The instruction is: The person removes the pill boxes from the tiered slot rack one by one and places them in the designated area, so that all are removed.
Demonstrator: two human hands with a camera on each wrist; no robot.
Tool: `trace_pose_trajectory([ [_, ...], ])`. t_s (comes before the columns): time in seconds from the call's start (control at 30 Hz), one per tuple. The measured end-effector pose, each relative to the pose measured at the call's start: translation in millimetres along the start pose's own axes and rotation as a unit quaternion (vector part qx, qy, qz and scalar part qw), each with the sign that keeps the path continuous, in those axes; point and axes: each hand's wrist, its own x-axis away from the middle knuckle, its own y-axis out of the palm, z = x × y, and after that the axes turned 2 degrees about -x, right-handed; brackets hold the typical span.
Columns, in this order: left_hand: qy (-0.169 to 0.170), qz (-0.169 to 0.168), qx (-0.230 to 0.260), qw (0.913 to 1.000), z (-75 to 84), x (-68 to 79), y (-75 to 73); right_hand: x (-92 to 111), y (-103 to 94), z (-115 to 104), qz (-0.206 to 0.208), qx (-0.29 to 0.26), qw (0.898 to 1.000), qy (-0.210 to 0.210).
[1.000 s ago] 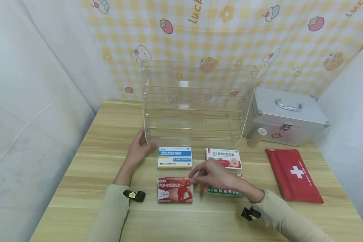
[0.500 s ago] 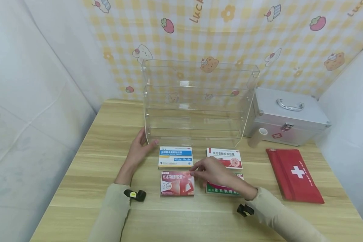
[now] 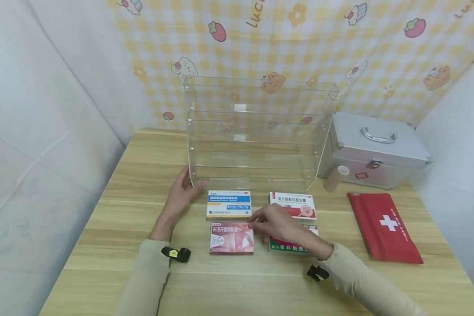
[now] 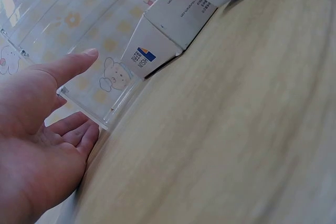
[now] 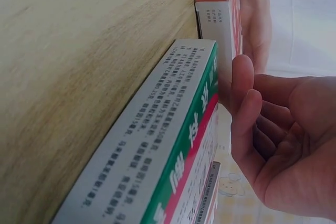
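Note:
My right hand (image 3: 278, 224) pinches the far right corner of a red-pink medicine box (image 3: 231, 241) lying on the table; in the right wrist view, that box's white end (image 5: 216, 27) shows beside the fingers. A green-and-white medicine box (image 3: 286, 245) lies partly under my right forearm. My left hand (image 3: 178, 197) rests at the lower left corner of a clear acrylic tiered rack (image 3: 253, 173), its thumb stretched out. The left wrist view shows the left fingers against the rack's side. Just before the rack are a blue-and-white medicine box (image 3: 228, 204) and a white-and-red one (image 3: 296, 205).
A silver metal case (image 3: 375, 153) stands at the back right, with a roll of tape (image 3: 335, 179) before it. A red first aid pouch (image 3: 385, 230) lies on the right side of the wooden table (image 3: 205, 285). Behind hangs a checked cloth (image 3: 229, 52).
My right hand has moved the red-pink box away from me and slightly right, closer to the blue-and-white box. It has barely moved over the last half second. The left hand has stayed put.

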Motion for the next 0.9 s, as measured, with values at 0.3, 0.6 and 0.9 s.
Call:
trace_pose_trajectory([
  [0.3,0.008,0.003,-0.010,0.9999,-2.2,1.0,0.6,0.0,1.1,-0.3,-0.001,0.004,1.000,-0.002],
  [0.6,-0.010,-0.015,0.005,0.9998,18.2,7.0,3.6,4.0,1.7,2.0,0.005,0.003,1.000,-0.003],
  [0.9,-0.013,-0.012,0.007,0.9998,9.7,5.7,4.5,5.5,4.9,2.5,0.007,0.020,1.000,0.008],
])
